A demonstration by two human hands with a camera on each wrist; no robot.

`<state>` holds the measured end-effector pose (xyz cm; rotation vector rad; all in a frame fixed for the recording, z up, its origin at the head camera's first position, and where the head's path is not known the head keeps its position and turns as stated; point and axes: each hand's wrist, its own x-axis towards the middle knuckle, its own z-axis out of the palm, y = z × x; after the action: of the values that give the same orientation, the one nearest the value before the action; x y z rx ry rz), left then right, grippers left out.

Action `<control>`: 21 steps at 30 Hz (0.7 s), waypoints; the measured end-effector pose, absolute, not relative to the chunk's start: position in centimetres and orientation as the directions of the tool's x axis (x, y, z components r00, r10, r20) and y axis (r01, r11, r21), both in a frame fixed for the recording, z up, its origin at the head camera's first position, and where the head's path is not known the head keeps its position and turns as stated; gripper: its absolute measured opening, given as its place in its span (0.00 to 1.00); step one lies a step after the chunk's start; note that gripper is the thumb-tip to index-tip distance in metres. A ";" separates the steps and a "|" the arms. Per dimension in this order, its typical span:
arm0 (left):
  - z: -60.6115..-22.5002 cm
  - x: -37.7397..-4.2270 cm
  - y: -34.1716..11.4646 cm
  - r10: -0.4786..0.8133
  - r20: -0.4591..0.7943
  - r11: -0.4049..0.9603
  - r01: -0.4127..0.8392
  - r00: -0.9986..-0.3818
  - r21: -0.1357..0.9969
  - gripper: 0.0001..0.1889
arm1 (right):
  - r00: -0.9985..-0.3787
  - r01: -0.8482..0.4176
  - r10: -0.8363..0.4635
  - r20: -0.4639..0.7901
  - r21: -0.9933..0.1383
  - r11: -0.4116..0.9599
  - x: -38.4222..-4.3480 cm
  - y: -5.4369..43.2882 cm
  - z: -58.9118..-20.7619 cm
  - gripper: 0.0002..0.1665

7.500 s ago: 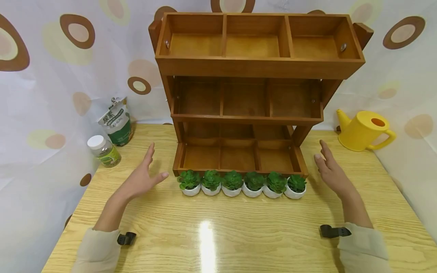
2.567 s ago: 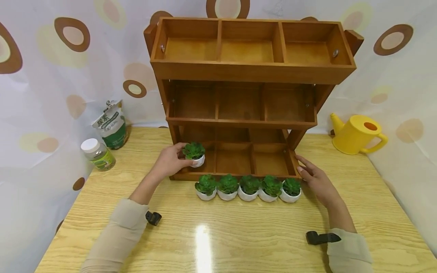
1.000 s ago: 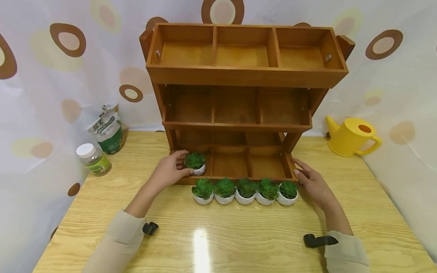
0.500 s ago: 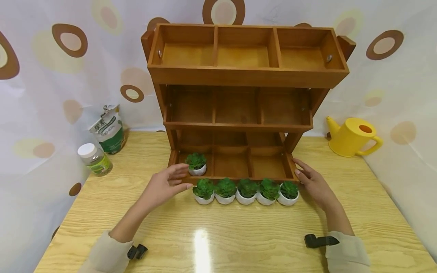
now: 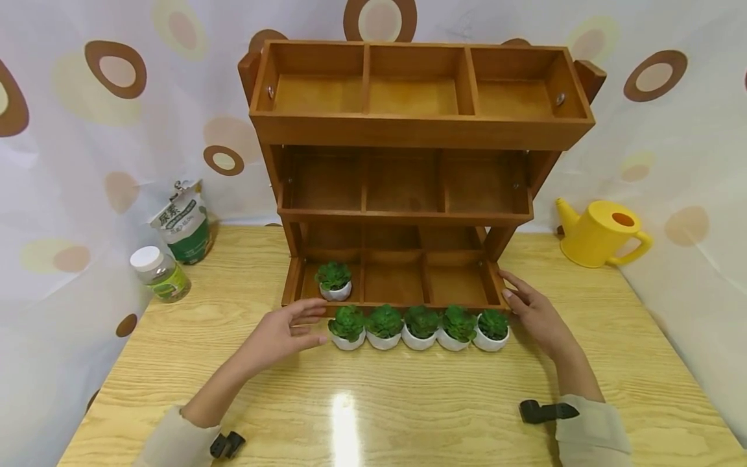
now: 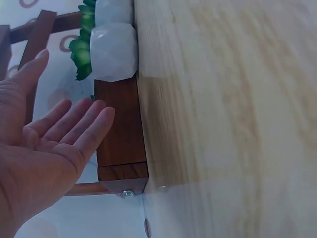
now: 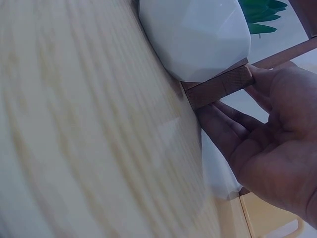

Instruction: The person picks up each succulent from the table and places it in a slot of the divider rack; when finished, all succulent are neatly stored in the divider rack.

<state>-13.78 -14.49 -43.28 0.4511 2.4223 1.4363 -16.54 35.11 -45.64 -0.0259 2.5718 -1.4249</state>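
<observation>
A brown three-tier wooden shelf (image 5: 423,133) with divided compartments stands against the back. In its bottom-left compartment sits one potted succulent (image 5: 334,280) in a white faceted pot. Several matching potted succulents (image 5: 419,326) form a row on the table along the shelf's front edge. My left hand (image 5: 280,334) hovers just left of that row with fingers extended and thumb apart, holding nothing; the left wrist view shows its palm beside the shelf's front board (image 6: 121,124). My right hand (image 5: 537,318) grips the lower right front corner of the shelf, thumb and fingers on either side of the end board (image 7: 220,87).
At the back left, a white-capped jar (image 5: 160,274) stands by a green and white pouch (image 5: 185,224). A yellow watering can (image 5: 601,233) is at the back right. A patterned sheet (image 5: 175,130) hangs behind the wooden table (image 5: 443,408).
My left hand carried the leftmost succulent into the bottom-left compartment, let it go and drew back toward the row. My right hand moved to the shelf's right corner and has stayed there.
</observation>
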 end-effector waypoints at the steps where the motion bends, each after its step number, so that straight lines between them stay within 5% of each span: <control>1: -43.3 -13.8 -14.4 0.414 -0.092 0.457 0.119 -0.906 0.881 0.35 | -0.980 0.078 -0.116 -0.164 -0.842 0.533 -16.5 35.1 -45.6 0.35; 21: -44.3 -14.8 -13.5 0.502 -0.230 0.492 0.057 -0.834 0.869 0.39 | -0.977 0.103 -0.111 -0.184 -0.854 0.511 -16.7 35.2 -45.7 0.36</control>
<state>-14.82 -13.47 -44.30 0.4615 2.2819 1.3043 -16.72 35.21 -45.73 -0.0062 2.5374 -1.4553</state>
